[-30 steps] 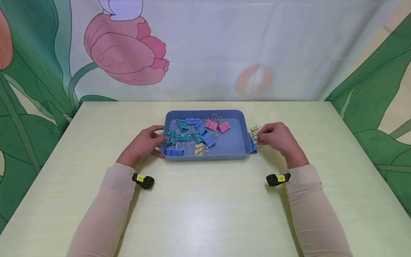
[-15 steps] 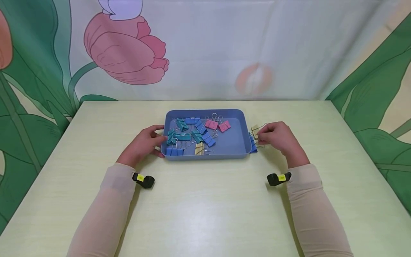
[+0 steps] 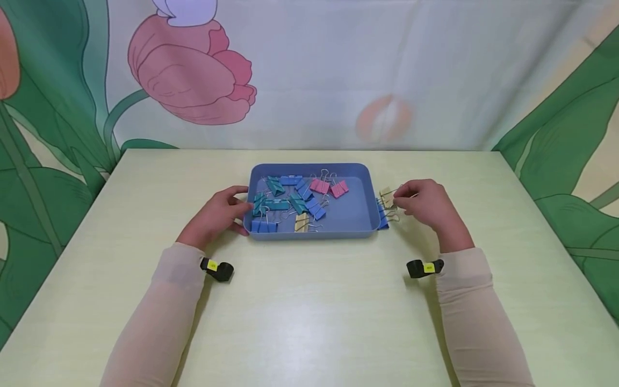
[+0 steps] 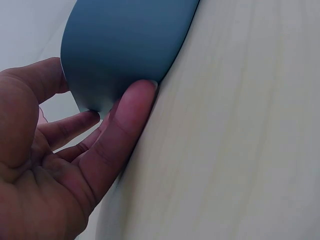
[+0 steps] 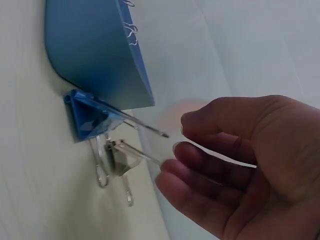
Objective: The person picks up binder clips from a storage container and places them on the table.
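A blue tray (image 3: 314, 235) holds blue, green, pink and yellow binder clips. My left hand (image 3: 215, 217) grips its left end, and in the left wrist view the thumb and fingers of that hand (image 4: 75, 150) lie around the tray wall (image 4: 125, 45). Against the tray's right end, on the table, are a blue clip (image 3: 382, 216) and a yellow clip (image 3: 386, 196). My right hand (image 3: 425, 207) is beside them. In the right wrist view its thumb and fingers (image 5: 250, 160) are parted, close to the handles of the blue clip (image 5: 85, 117) and the yellow clip (image 5: 116, 159).
The tray stands near the back of a pale wooden table (image 3: 309, 301). Behind the table hangs a cloth (image 3: 309, 80) printed with flowers and leaves. Black wrist cameras are strapped over both sleeves.
My right hand has shifted slightly right and away from the blue clip, its fingers parting from the handles. The left hand keeps its place on the tray.
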The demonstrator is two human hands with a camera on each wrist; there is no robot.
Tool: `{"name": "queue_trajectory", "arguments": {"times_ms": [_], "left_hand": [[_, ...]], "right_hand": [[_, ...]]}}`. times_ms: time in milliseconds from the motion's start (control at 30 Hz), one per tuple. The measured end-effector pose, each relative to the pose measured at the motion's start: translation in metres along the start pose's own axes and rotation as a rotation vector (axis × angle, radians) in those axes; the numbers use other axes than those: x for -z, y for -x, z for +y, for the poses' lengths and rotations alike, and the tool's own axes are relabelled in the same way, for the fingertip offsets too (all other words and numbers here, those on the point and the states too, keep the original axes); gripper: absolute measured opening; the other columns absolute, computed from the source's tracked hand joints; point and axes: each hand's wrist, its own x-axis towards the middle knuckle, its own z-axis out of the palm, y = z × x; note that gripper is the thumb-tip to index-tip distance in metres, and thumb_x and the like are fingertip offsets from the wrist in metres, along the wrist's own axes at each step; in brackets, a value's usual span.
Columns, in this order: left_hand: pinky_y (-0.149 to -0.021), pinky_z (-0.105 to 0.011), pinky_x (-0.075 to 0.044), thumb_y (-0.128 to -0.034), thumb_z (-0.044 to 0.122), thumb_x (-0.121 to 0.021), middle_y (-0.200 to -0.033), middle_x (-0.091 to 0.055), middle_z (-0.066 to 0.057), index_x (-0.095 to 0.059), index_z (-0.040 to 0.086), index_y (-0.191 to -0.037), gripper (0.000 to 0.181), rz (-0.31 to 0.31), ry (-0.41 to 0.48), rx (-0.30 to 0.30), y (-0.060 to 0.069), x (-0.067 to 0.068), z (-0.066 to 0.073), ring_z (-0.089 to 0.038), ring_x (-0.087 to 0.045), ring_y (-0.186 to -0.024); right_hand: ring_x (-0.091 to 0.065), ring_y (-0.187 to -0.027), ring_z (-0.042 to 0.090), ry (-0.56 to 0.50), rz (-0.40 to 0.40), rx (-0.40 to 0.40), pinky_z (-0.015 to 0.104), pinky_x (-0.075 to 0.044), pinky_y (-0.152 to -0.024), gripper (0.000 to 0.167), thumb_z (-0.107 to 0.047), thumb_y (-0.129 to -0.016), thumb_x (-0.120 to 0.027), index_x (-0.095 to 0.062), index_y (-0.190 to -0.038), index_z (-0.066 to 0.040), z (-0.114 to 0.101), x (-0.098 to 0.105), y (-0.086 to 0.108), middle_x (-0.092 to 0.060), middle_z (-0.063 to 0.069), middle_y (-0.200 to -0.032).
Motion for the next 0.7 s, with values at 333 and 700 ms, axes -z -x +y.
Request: {"name": "queue_trajectory", "arguments": {"times_ms": [333, 700], "left_hand": [[-0.072, -0.038, -0.059, -0.0959, 0.026, -0.059, -0.126, -0.049, -0.018, -0.029, 0.020, -0.152, 0.064, -0.002, 0.015, -0.010, -0.001, 0.000, -0.001, -0.030, -0.065, -0.093], [-0.072, -0.037, -0.059, -0.0961, 0.029, -0.059, -0.125, -0.050, -0.017, -0.029, 0.023, -0.152, 0.063, 0.002, -0.002, 0.000, -0.001, 0.000, -0.002, -0.029, -0.069, -0.082]], "right_hand": [[-0.061, -0.101, 0.023, -0.010, 0.083, 0.101, 0.036, -0.049, -0.079, 0.025, -0.024, -0.089, -0.066, -0.067, -0.111, -0.012, -0.019, -0.007, 0.003, -0.068, 0.009, -0.107], [-0.062, -0.107, 0.024, -0.152, 0.040, 0.280, 0.041, -0.052, -0.095, 0.029, -0.013, -0.089, -0.068, -0.065, -0.117, -0.009, -0.032, -0.036, -0.009, -0.064, 0.013, -0.120]]}}
